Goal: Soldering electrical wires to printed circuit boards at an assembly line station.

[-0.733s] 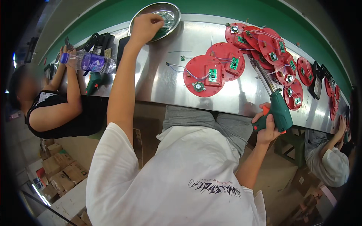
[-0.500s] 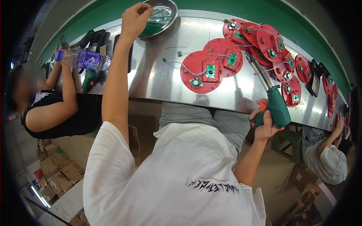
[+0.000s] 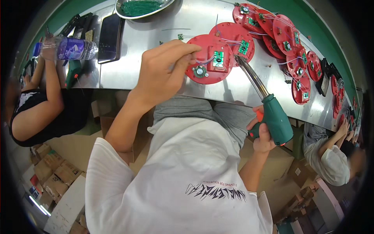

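Note:
My left hand (image 3: 163, 72) hovers at the left edge of the nearest red round plate (image 3: 213, 77), thumb and fingertips pinched together. What they hold, if anything, is too small to make out. My right hand (image 3: 262, 141) is wrapped round the grip of a green soldering gun (image 3: 277, 121). Its long metal tip points up and left, beside the green circuit board (image 3: 219, 59) on that plate. A small round speaker (image 3: 200, 71) and thin wires also sit on the plate. Partly beneath it lies a second red plate (image 3: 230, 29) with its own board.
A metal bowl (image 3: 124, 15) of green wire pieces stands at the back. Left are a black phone (image 3: 110, 39), a water bottle (image 3: 74, 49) and a co-worker (image 3: 37, 113). Several red plates (image 3: 282, 27) are piled at right, with another person (image 3: 329, 156) beyond.
My left hand has come from the bowl down and right to the nearest red plate. The soldering gun has shifted left, its tip now over the plates. The view has shifted slightly.

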Motion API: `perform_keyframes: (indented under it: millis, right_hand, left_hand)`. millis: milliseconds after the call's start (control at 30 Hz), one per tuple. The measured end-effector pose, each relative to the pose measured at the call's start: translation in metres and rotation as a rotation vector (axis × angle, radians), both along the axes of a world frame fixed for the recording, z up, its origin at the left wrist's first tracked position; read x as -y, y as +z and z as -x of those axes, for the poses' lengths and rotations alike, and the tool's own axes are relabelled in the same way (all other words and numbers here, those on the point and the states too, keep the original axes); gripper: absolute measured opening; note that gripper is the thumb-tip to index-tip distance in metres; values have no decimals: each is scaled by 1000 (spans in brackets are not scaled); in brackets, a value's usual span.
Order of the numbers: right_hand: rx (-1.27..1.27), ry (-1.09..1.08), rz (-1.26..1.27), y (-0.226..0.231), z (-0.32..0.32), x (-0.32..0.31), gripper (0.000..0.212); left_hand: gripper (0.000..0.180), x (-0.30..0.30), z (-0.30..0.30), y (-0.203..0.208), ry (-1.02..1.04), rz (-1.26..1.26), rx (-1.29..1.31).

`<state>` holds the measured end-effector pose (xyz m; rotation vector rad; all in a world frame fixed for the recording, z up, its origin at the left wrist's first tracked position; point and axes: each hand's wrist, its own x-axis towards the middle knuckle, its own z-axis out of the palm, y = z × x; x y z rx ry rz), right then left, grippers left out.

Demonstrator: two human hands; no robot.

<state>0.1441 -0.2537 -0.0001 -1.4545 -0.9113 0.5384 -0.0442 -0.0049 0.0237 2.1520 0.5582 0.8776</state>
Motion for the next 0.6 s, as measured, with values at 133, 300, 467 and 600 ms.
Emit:
perform_keyframes:
  millis: [133, 300, 467, 600]
  right_hand:
    - [-23, 2, -24, 1, -2, -2, 52]
    - [-32, 42, -15, 2, 2, -1, 53]
    - [-61, 102, -35, 1, 3, 1, 37]
    - [38, 128, 49, -1, 2, 5, 51]
  left_hand:
    - [17, 11, -12, -12, 86, -20, 106]
    - [11, 28, -20, -29, 123, -90, 70]
    - [7, 32, -26, -49, 223, -214, 113]
    - [9, 34, -26, -59, 236, -251, 119]
